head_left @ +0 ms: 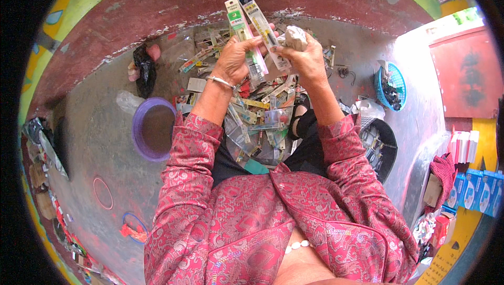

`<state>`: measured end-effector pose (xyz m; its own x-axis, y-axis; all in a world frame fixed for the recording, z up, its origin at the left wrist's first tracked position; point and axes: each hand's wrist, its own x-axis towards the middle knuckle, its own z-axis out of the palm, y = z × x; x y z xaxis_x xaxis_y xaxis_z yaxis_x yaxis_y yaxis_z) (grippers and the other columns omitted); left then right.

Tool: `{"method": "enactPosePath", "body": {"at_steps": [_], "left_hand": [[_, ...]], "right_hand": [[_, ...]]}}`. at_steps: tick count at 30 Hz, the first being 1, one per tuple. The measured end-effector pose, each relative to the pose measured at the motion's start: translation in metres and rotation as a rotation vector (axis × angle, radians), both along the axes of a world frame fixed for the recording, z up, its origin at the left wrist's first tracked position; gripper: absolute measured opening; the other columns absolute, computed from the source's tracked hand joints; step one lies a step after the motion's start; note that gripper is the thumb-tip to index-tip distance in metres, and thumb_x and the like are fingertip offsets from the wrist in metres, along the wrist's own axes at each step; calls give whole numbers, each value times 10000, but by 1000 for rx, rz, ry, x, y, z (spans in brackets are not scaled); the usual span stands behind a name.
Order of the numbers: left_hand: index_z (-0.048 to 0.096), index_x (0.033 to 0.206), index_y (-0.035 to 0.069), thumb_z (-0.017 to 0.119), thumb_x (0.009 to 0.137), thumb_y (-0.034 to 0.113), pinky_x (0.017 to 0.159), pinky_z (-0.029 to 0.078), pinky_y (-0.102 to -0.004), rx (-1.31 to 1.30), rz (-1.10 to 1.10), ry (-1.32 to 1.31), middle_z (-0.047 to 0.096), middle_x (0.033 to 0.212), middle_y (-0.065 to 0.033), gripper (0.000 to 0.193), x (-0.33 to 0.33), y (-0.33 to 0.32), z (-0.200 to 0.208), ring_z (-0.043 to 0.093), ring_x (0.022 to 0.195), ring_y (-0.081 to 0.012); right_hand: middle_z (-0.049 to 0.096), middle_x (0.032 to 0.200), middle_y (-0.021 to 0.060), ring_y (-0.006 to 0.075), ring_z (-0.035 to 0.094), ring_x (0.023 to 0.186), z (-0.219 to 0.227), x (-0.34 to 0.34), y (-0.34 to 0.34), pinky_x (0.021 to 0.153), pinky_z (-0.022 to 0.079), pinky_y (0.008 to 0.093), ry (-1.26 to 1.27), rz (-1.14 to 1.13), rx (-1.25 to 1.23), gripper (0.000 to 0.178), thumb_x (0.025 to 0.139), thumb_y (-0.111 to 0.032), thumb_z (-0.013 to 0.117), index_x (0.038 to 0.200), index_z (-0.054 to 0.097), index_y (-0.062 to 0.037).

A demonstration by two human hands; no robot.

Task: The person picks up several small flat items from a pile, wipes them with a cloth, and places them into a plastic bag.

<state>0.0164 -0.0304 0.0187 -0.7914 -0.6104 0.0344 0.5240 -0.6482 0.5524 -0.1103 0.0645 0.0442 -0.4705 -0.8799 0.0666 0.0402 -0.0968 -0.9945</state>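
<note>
Both my hands are raised over a heap of slim packages (261, 118) on the floor between my legs. My left hand (231, 63), a bangle on its wrist, is closed round a slim green-and-white package (235, 16) with a clear lower end. A second slim package (256, 18), dark blue at the top, leans beside it with a pen-like dark item inside; my left fingertips show behind it. My right hand (311, 60) holds a crumpled whitish cloth (295, 37), and its thumb presses the lower part of the blue-topped package.
A purple tub (137, 132) stands on the left, near a black plastic bag (144, 69). To the right are a blue basket (401, 88) and a black basin (387, 148) with packages in it. Blue boxes (475, 190) line the far right. A red wall (210, 1) runs behind.
</note>
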Motion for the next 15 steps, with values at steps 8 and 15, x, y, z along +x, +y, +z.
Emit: {"method": "enactPosePath", "body": {"at_steps": [8, 15], "left_hand": [[513, 1073, -28, 639, 784, 147, 767, 490, -292, -99, 160, -310, 609, 972, -141, 360, -4, 5, 1, 591, 896, -204], [394, 1188, -68, 518, 846, 81, 885, 461, -321, -22, 56, -131, 506, 1165, -201, 393, -2, -4, -10, 528, 1051, -251]], "right_hand": [[607, 817, 31, 104, 565, 745, 2, 10, 2, 660, 465, 256, 125, 35, -2, 261, 669, -43, 679, 905, 571, -15], [593, 806, 29, 104, 549, 689, -6, -1, 1, 616, 446, 246, -99, 37, 187, 251, 704, -107, 656, 923, 578, -12]]}}
